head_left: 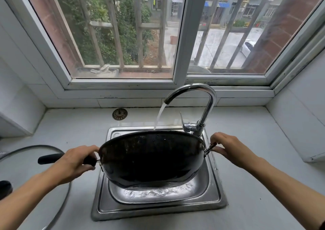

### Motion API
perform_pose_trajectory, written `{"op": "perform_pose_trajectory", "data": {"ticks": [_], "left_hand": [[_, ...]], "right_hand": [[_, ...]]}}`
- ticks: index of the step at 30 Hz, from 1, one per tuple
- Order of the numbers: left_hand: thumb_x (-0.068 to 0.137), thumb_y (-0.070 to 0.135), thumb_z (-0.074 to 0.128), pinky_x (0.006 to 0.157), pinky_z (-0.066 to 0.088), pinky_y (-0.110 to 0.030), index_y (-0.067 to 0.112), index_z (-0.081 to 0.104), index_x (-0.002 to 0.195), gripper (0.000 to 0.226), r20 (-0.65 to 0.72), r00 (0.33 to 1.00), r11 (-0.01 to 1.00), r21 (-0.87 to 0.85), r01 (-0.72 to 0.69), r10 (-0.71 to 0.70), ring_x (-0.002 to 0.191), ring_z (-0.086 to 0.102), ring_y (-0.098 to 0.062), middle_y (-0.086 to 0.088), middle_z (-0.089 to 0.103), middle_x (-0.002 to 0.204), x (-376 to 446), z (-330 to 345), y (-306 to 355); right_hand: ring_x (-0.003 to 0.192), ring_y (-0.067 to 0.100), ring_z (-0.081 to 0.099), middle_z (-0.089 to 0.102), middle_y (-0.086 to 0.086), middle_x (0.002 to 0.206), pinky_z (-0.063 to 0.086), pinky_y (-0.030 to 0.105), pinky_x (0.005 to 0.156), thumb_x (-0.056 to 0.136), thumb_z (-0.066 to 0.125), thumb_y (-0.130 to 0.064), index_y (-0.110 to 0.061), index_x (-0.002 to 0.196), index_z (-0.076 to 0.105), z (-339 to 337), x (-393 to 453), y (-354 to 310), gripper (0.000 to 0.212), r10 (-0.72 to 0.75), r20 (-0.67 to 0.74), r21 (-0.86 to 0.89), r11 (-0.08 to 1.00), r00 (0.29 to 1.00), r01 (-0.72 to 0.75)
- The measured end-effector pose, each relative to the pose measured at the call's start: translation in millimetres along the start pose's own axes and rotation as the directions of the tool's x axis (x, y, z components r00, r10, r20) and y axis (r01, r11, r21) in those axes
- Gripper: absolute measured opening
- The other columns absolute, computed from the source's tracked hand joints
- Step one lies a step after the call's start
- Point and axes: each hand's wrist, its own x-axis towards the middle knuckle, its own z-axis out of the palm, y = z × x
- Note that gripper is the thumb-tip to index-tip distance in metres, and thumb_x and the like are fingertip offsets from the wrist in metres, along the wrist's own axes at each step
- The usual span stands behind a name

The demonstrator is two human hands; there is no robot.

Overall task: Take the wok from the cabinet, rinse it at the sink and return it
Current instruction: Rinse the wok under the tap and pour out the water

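A black wok (151, 159) hangs over the steel sink (216, 191), tipped so its dark underside faces me and its opening faces the window. My left hand (77, 162) grips its long black handle (51, 158) close to the bowl. My right hand (226, 148) pinches the small metal loop handle (209, 148) on the opposite rim. Water runs from the chrome faucet (202, 96) down behind the wok's far rim. Water sheets off the wok's lower edge into the basin.
A glass lid (65, 194) lies on the grey counter at the left. A round sink strainer (120, 114) rests on the counter behind the sink. The faucet lever (182, 119) stands to the right. A barred window fills the wall ahead.
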Motion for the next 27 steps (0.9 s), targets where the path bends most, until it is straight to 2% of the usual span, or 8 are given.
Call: {"op": "perform_pose_trajectory", "data": {"ticks": [3,5,8,12,14,17,21,27], "left_hand": [[0.066,0.017,0.081,0.065,0.050,-0.031,0.040,0.045,0.083,0.046,0.016,0.995,0.995,-0.025,0.101,-0.101,0.070,0.057,-0.009,0.013,0.062,0.076,4,6,-10],[0.068,0.019,0.081,0.063,0.049,-0.033,0.035,0.044,0.081,0.043,0.021,0.994,0.994,-0.020,0.103,-0.103,0.068,0.054,-0.011,0.010,0.059,0.072,7,8,-15],[0.072,0.019,0.080,0.064,0.048,-0.033,0.036,0.044,0.084,0.041,0.010,0.998,0.998,0.003,0.061,-0.061,0.071,0.054,-0.010,0.011,0.058,0.075,11,12,-19],[0.078,0.016,0.075,0.069,0.049,-0.032,0.037,0.045,0.092,0.039,-0.029,0.999,1.000,-0.004,0.028,-0.028,0.078,0.057,-0.010,0.015,0.056,0.087,16,18,-22],[0.079,0.015,0.074,0.070,0.050,-0.032,0.033,0.047,0.095,0.037,-0.048,0.999,1.000,-0.015,0.017,-0.018,0.080,0.059,-0.010,0.015,0.056,0.091,19,21,-23],[0.078,0.012,0.075,0.071,0.052,-0.034,0.027,0.051,0.097,0.033,-0.078,0.997,1.000,-0.014,0.015,-0.016,0.081,0.061,-0.009,0.013,0.057,0.090,24,25,-23],[0.077,0.009,0.076,0.070,0.052,-0.038,0.016,0.058,0.097,0.028,-0.096,0.995,1.000,0.017,-0.005,0.007,0.078,0.060,-0.017,0.005,0.059,0.088,33,28,-18],[0.078,0.011,0.075,0.069,0.052,-0.038,0.016,0.059,0.097,0.025,-0.055,0.998,0.999,0.033,-0.026,0.028,0.077,0.058,-0.017,0.005,0.058,0.087,42,32,-19]], "right_hand": [[0.075,0.014,0.054,0.058,-0.008,0.084,0.050,0.034,0.071,0.085,0.072,-0.013,-0.014,0.088,0.054,4,4,8,0.018,0.058,-0.006,0.053,0.997,0.998,-0.057],[0.073,0.016,0.055,0.059,-0.006,0.080,0.050,0.035,0.068,0.085,0.072,-0.012,-0.015,0.084,0.053,7,10,13,0.020,0.075,-0.014,0.064,0.995,0.997,-0.074],[0.068,0.020,0.054,0.059,-0.003,0.075,0.048,0.035,0.062,0.083,0.074,-0.012,-0.021,0.080,0.048,11,18,17,0.027,0.089,-0.028,0.083,0.993,0.996,-0.087],[0.066,0.017,0.053,0.060,-0.004,0.074,0.044,0.026,0.061,0.084,0.073,-0.013,-0.041,0.075,0.035,19,27,25,0.048,0.116,-0.038,0.091,0.989,0.993,-0.112],[0.065,0.016,0.051,0.059,-0.004,0.073,0.042,0.027,0.059,0.085,0.071,-0.014,-0.039,0.074,0.032,24,30,30,0.048,0.129,-0.025,0.095,0.988,0.991,-0.126],[0.063,0.015,0.046,0.055,-0.005,0.068,0.037,0.020,0.057,0.087,0.069,-0.016,-0.038,0.076,0.030,31,35,38,0.046,0.133,-0.004,0.096,0.987,0.991,-0.132],[0.064,0.025,0.043,0.052,0.000,0.068,0.036,0.031,0.058,0.090,0.065,-0.015,-0.025,0.078,0.033,39,41,46,0.036,0.186,0.052,0.074,0.979,0.981,-0.190],[0.060,0.008,0.044,0.049,-0.010,0.064,0.036,0.021,0.056,0.091,0.063,-0.017,-0.050,0.072,0.036,41,52,51,0.047,0.229,0.074,0.114,0.965,0.971,-0.236]]}}
